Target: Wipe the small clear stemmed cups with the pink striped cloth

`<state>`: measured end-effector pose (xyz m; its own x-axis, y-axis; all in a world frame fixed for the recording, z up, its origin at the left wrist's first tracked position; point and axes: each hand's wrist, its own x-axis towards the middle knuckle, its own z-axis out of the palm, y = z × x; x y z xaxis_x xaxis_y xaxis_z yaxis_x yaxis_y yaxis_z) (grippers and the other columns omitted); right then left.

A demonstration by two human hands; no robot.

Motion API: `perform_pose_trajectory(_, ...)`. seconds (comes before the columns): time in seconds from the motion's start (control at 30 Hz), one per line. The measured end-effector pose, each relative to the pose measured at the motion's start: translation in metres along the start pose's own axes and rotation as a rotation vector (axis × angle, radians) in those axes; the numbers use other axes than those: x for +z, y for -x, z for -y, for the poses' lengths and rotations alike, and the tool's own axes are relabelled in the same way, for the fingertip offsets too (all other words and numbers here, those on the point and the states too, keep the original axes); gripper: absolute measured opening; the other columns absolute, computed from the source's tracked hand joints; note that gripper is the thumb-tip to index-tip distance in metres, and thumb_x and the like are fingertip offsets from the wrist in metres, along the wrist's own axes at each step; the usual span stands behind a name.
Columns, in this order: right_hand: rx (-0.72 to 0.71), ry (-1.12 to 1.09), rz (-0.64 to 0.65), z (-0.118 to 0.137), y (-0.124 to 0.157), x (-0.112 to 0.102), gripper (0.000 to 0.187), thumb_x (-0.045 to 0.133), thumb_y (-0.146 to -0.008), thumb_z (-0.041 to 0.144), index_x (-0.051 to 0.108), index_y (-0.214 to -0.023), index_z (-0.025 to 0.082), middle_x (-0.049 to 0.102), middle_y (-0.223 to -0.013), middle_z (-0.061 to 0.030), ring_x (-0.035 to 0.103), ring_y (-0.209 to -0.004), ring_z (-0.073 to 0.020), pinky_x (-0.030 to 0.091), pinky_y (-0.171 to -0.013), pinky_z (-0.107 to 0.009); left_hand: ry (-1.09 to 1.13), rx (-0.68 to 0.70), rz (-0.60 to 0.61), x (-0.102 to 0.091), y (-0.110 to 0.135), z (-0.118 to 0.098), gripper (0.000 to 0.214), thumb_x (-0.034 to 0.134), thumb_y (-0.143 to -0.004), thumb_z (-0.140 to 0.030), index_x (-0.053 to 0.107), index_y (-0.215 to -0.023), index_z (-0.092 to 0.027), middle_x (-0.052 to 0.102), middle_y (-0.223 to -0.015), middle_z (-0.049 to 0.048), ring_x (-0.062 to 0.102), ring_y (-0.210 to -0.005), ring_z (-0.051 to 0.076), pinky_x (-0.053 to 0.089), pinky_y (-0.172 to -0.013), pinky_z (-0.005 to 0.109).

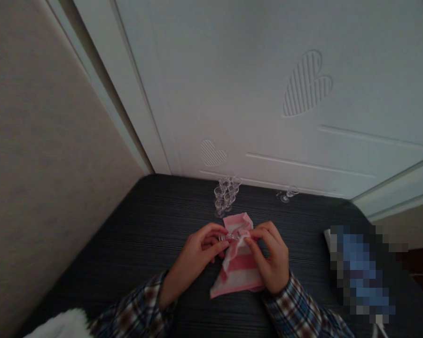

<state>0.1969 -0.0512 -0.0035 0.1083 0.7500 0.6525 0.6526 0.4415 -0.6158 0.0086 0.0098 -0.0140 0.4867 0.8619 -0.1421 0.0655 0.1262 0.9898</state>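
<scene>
My left hand (pixel 197 256) is closed in a pinch on a small clear glass cup (pixel 229 236), holding it on its side. My right hand (pixel 271 260) is closed on a pink and white striped cloth (pixel 238 270), pressing a fold of it against the cup. The cloth hangs down between both hands onto the dark table (pixel 127 244). Just beyond the hands stands a cluster of several small clear stemmed cups (pixel 226 192). One more clear cup (pixel 289 194) lies on its side further right, near the door.
A white door (pixel 268 94) with heart-shaped reliefs rises behind the table's far edge. A beige wall (pixel 38 164) borders the left side. A blurred blue object (pixel 361 272) lies at the table's right. Something white and fluffy (pixel 63 324) shows at the bottom left.
</scene>
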Motion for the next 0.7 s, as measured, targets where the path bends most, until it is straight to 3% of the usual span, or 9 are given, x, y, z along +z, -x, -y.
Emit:
perform_pose_trajectory(0.43, 0.004, -0.026, -0.004, 0.0005, 0.0002, -0.0016, 0.009, 0.064, -0.092, 0.013, 0.067, -0.086, 0.02, 0.061, -0.08, -0.0017, 0.061, -0.073, -0.017, 0.051, -0.065, -0.03, 0.164, -0.062, 0.067, -0.0011, -0.0008, -0.0041, 0.036, 0.069, -0.084, -0.05, 0.067, -0.086, -0.014, 0.071, -0.063, 0.0034, 0.058, -0.047, 0.013, 0.041, -0.045, 0.023)
perform_pose_trajectory(0.7, -0.007, -0.041, 0.009, 0.0003, -0.0006, -0.0004, 0.011, 0.064, -0.091, 0.012, 0.069, -0.087, 0.021, 0.063, -0.08, -0.0019, 0.062, -0.073, -0.0171, 0.052, -0.065, -0.03, 0.158, -0.008, -0.026, 0.0004, 0.0022, -0.0103, 0.028, 0.072, -0.084, -0.04, 0.068, -0.099, -0.016, 0.072, -0.076, 0.0031, 0.058, -0.055, 0.012, 0.043, -0.048, 0.022)
